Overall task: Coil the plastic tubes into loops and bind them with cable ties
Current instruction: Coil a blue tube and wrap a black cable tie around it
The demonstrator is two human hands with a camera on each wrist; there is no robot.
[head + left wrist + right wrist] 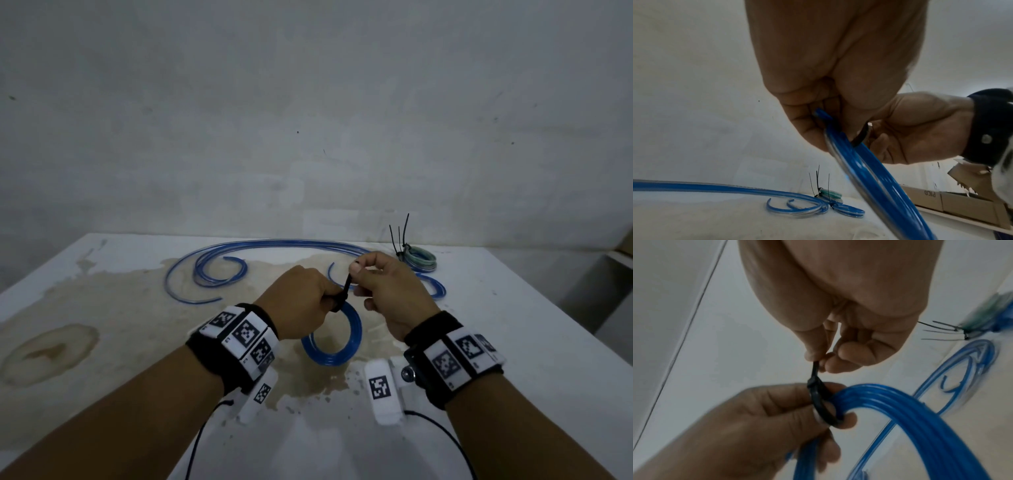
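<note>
Blue translucent plastic tube coil (334, 339) is held up over the stained white table (102, 308), w/ the left hand (301, 301) clenched round its bunched turns. Right hand (383, 287) pinches the tail of the black nylon cable tie (819, 404), which circles the bundle but looks loose. Risk, imo: if the left grip eases before the tie cinches, springy turns could fan out; a skewed pull may catch a finger under the band. Loose blue tubes (219, 270) and a tied coil stack (419, 258) lie farther back, near the far edge; open room in front and to the left.
</note>
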